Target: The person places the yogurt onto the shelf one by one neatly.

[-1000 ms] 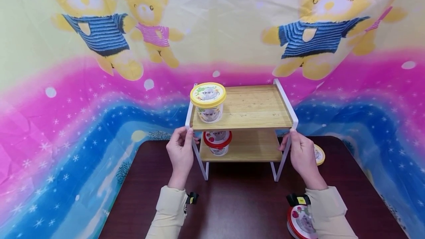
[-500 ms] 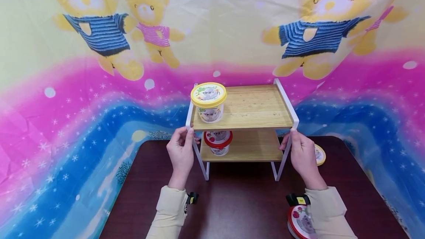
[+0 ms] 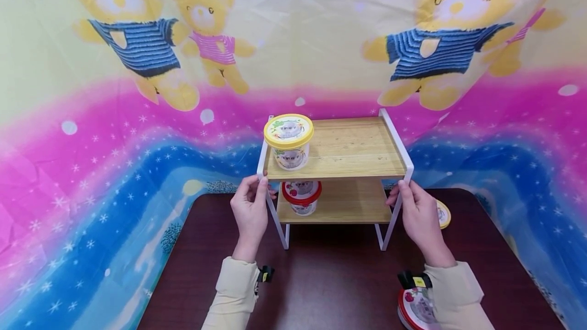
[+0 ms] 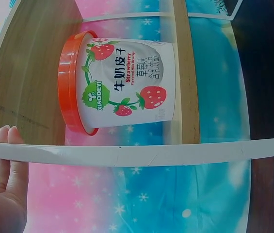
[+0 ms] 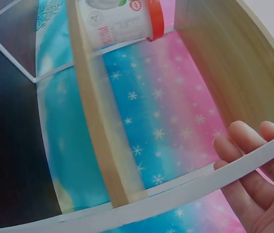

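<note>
A two-tier shelf rack [image 3: 353, 149] with wood-look boards and white metal legs stands on the dark table. My left hand [image 3: 249, 213] grips its left front leg just under the top board, fingers behind the leg and thumb in front. On the opposite side, my right hand [image 3: 419, 218] holds the right front leg, its fingertips [image 5: 243, 133] reaching behind the white bar. A yellow-lidded tub [image 3: 289, 141] sits upright at the left of the top board. Below it, on the lower board, is a red-lidded strawberry milk tub [image 4: 132, 82].
Another red-lidded tub [image 3: 412, 309] stands near the table's front right, partly hidden by the right sleeve. Behind the right hand shows a yellow lid [image 3: 443, 214], mostly covered. A bear-patterned cloth [image 3: 293, 55] hangs behind the table [image 3: 330, 289].
My right hand has shifted very slightly down and right along the leg, its thumb a little lower. The left hand, the rack and the tubs keep their places.
</note>
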